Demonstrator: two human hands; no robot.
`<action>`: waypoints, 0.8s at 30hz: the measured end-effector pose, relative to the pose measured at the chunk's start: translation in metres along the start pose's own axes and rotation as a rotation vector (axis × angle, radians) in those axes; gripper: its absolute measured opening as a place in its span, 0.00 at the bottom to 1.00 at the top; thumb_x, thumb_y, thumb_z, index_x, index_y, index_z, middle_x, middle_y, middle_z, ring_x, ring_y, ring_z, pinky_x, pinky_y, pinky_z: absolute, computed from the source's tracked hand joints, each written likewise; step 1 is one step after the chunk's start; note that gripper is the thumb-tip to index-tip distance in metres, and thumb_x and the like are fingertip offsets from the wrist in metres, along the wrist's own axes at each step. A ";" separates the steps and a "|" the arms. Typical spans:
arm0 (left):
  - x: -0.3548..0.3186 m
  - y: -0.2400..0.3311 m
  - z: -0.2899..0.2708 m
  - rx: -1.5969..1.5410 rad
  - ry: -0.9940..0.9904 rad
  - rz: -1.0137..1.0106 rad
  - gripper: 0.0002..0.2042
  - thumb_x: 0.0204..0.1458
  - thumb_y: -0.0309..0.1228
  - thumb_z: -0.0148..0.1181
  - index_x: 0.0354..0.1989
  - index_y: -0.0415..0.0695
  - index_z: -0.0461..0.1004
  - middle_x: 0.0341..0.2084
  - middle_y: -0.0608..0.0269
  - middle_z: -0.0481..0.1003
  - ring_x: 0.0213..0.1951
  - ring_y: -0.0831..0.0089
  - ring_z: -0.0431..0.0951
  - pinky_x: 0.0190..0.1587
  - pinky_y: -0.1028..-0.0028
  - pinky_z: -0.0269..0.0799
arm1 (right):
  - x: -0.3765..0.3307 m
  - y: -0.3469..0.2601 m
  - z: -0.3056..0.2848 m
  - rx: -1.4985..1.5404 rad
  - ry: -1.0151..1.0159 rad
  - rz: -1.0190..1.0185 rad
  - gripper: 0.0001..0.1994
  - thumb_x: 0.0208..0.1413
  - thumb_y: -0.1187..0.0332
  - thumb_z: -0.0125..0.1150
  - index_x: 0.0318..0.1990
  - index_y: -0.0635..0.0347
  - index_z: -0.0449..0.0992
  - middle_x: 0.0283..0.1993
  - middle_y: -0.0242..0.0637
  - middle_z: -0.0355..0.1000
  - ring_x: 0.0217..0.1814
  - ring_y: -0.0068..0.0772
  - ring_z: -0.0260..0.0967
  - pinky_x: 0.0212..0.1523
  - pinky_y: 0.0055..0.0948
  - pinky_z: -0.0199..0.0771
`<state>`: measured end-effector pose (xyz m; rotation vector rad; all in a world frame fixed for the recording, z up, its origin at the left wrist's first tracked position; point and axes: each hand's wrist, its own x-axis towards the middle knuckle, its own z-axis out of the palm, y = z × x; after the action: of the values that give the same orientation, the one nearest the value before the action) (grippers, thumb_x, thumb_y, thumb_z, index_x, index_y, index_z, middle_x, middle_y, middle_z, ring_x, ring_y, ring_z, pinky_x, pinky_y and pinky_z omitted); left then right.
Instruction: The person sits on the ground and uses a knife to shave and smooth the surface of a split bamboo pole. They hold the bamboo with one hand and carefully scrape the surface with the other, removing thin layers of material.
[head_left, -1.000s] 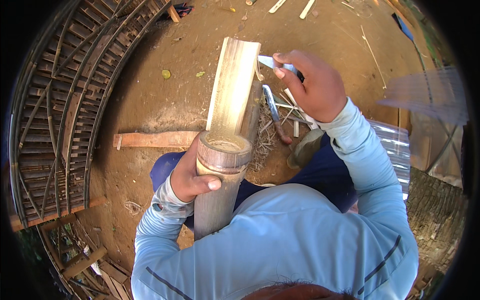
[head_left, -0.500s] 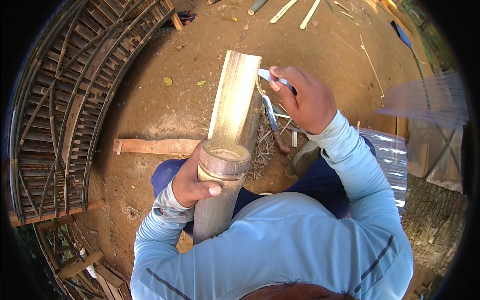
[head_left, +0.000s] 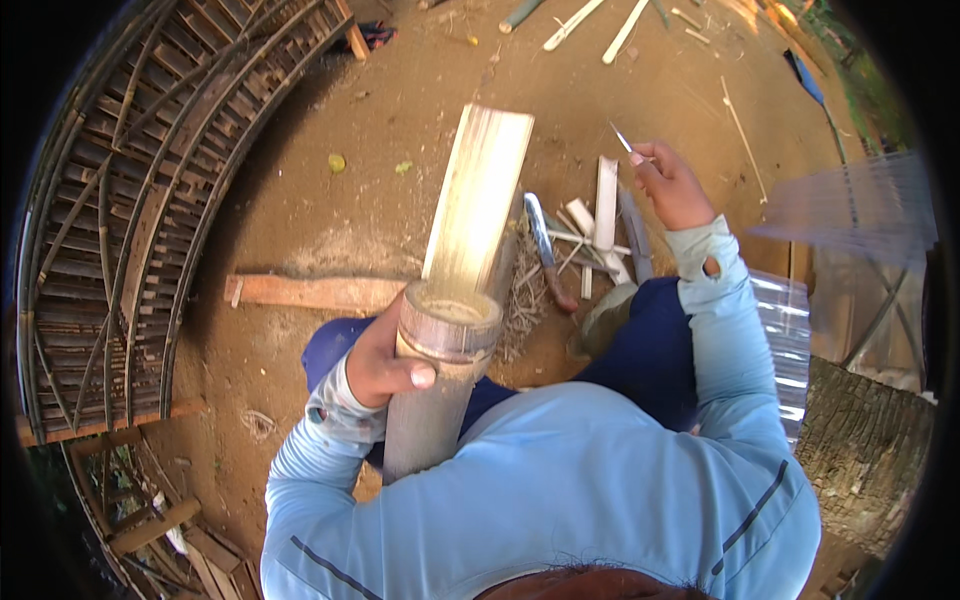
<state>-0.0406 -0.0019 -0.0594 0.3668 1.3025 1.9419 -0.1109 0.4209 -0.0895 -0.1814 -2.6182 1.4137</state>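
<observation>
While the left hand (head_left: 375, 368) clasps bamboo (head_left: 432, 425), the right (head_left: 682, 192) (outstretched) pinches a knife (head_left: 622, 138).

No readable text, labels, numbers or signs

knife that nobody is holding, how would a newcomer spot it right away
Find the bamboo tube in the left hand. Just to its right, beside pale strips, lies the knife. Its shiny blade and reddish-brown handle set it apart from the strips and from the small blade in the right hand.
</observation>
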 end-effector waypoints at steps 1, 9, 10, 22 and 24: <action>0.000 0.000 0.000 -0.026 0.002 -0.021 0.51 0.39 0.44 0.76 0.69 0.32 0.53 0.60 0.49 0.70 0.60 0.62 0.71 0.65 0.62 0.64 | -0.018 -0.004 0.015 0.140 0.002 0.114 0.16 0.66 0.58 0.58 0.53 0.58 0.73 0.30 0.34 0.71 0.30 0.24 0.65 0.33 0.27 0.67; -0.008 0.004 0.003 -0.037 0.095 -0.087 0.53 0.34 0.44 0.74 0.69 0.30 0.54 0.57 0.47 0.72 0.56 0.60 0.75 0.60 0.64 0.70 | -0.090 -0.068 0.064 0.362 -0.135 -0.045 0.15 0.69 0.63 0.53 0.57 0.59 0.68 0.36 0.31 0.70 0.35 0.20 0.63 0.39 0.25 0.67; -0.007 0.005 0.004 -0.031 0.094 -0.088 0.53 0.34 0.44 0.74 0.69 0.30 0.54 0.57 0.47 0.72 0.56 0.61 0.75 0.59 0.64 0.71 | -0.098 -0.077 0.066 0.351 -0.118 -0.097 0.15 0.69 0.63 0.53 0.57 0.59 0.68 0.36 0.32 0.70 0.37 0.20 0.63 0.41 0.25 0.67; -0.010 0.003 0.012 -0.031 0.165 -0.041 0.52 0.38 0.47 0.70 0.69 0.30 0.52 0.59 0.44 0.70 0.58 0.58 0.74 0.62 0.62 0.69 | -0.137 -0.102 0.086 0.020 -0.160 -0.497 0.12 0.63 0.70 0.58 0.53 0.57 0.71 0.43 0.42 0.74 0.40 0.49 0.75 0.39 0.39 0.75; -0.010 0.003 0.012 -0.029 0.158 -0.049 0.53 0.37 0.48 0.70 0.69 0.30 0.52 0.59 0.44 0.70 0.58 0.58 0.74 0.62 0.62 0.69 | -0.136 -0.103 0.085 -0.023 -0.140 -0.506 0.11 0.63 0.69 0.59 0.52 0.56 0.72 0.40 0.41 0.73 0.38 0.48 0.75 0.36 0.39 0.74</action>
<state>-0.0278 -0.0019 -0.0498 0.1679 1.3685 1.9787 0.0023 0.2701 -0.0601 0.5572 -2.5258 1.2480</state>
